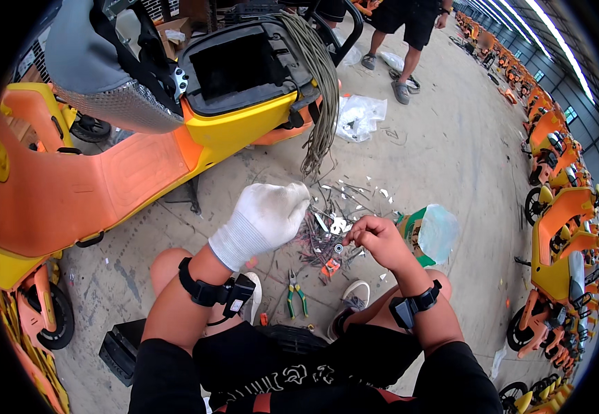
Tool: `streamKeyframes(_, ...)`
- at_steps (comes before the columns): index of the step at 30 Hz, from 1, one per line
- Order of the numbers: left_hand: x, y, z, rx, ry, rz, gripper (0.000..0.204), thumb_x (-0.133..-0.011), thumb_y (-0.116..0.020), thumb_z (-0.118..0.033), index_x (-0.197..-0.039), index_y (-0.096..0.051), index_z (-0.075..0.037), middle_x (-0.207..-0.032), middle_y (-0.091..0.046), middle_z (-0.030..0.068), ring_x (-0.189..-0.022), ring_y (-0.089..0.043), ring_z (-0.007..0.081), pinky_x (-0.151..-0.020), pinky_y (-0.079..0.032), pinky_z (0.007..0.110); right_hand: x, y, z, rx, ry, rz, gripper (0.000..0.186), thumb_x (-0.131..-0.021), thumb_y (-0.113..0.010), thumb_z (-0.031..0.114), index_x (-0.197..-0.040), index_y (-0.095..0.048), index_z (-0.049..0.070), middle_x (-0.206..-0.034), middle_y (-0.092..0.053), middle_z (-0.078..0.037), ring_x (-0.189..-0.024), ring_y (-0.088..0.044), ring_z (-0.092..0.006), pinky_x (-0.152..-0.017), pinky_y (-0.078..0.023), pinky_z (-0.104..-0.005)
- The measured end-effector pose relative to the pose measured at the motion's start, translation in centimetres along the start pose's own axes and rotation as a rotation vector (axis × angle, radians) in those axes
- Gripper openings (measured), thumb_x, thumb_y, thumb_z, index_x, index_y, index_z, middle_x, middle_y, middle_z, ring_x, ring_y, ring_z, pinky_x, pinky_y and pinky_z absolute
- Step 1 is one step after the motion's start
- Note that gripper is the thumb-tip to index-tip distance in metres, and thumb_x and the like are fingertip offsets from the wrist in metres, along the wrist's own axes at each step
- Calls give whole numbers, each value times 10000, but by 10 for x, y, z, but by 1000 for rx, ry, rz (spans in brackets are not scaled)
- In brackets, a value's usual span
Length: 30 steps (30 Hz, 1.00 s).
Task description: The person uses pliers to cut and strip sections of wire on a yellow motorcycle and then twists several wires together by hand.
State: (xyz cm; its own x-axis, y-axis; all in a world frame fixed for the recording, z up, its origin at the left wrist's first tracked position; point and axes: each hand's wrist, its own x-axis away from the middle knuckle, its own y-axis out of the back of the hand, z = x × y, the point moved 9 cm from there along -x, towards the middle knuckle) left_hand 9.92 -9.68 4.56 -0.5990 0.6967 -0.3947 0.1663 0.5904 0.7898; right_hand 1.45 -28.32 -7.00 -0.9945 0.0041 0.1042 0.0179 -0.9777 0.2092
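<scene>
My left hand [263, 215], in a white knitted glove, is closed over the far left side of a pile of debris. Its curled fingers hide whatever they may hold. Bare and pinched, my right hand [382, 241] hovers at the pile's right side; what sits between its fingertips is too small to make out. Between and below both hands lie thin dark scraps [316, 257], white bits [339, 225], a small metal ring [339, 248] and an orange piece [330, 267]. Pliers with green and yellow handles [295, 293] rest on the floor between my shoes.
A yellow and orange scooter [147, 162] stands at left, its grey seat [106, 65] raised. A cord bundle [320, 76] hangs off it. A green and clear bag [434, 234] stands right; plastic [361, 119] lies ahead. A person's legs [403, 48] are beyond. Scooters [555, 241] line the right.
</scene>
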Motion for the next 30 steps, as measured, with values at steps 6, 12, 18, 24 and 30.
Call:
streamKeyframes(6,2,2,5,0,28,18,112,-876,-604,-159,-855,-659,-64,-757,-662,146,-707,-660,340,-657,-523,420,4,2,-2,-40,5,2,121,-877,-532,54,-882,-639,-4,-838,-704,-54,-793,-615,-111,-729,-491,-271)
streamKeyframes(12,5,11,8,16,16,-18,133,-890,-589,-192,-861,-653,-79,-696,-652,152,-693,-669,337,-664,-534,440,7,4,-6,-33,-47,-11,136,-863,-532,51,-896,-651,-5,-822,-708,-50,-767,-592,-97,-717,-487,-267)
streamKeyframes(18,6,23,13,-12,37,-62,133,-890,-585,-190,-860,-651,-77,-722,-655,146,-708,-666,336,-676,-530,439,12,10,-5,-26,-63,-22,121,-864,-521,35,-868,-634,-7,-816,-691,-65,-773,-629,-129,-715,-495,-273)
streamKeyframes(24,17,57,51,50,251,-124,188,-902,-573,-205,-903,-655,-35,-785,-659,156,-778,-660,352,-717,-515,426,19,27,-13,-44,-70,-45,130,-856,-511,30,-859,-629,-22,-806,-674,-66,-788,-661,-148,-740,-507,-281)
streamKeyframes(30,22,68,81,23,379,-146,205,-918,-574,-213,-946,-666,-31,-838,-674,174,-818,-674,324,-740,-522,392,21,42,-13,6,-74,-90,134,-870,-507,38,-866,-630,-17,-780,-671,-62,-772,-665,-150,-731,-505,-276)
